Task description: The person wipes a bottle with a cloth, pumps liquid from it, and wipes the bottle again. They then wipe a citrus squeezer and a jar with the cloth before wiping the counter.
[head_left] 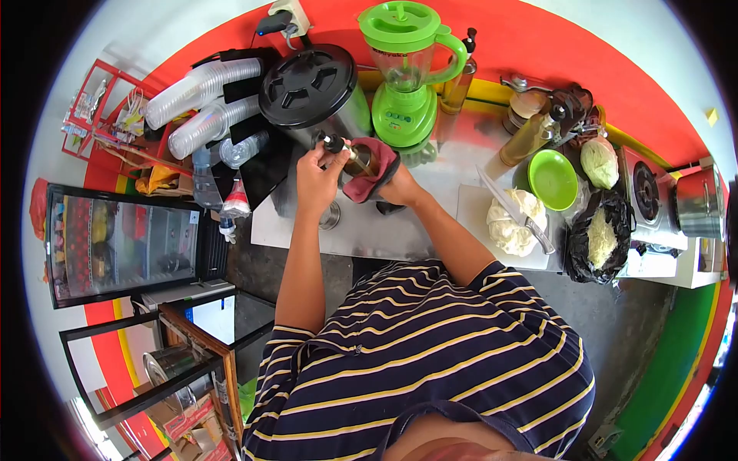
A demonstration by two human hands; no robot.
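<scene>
While our left fingers (pixel 332 160) grip the pump bottle (pixel 363 161) near its top, above the counter (pixel 346 239), we do best keeping it steady and working the cloth (pixel 360 190), clasped against it by our right hand (pixel 400 187), evenly round; farther right, a black bag (pixel 578 246) holds pale shreds (pixel 601 240).

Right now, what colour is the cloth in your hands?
The cloth is dusky red, dark-edged; head view.

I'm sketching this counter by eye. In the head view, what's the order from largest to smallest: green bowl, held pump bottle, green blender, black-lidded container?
1. Green blender and black-lidded container: too alike to rank.
2. Green bowl.
3. Held pump bottle, going by its visible part; some is covered.
</scene>
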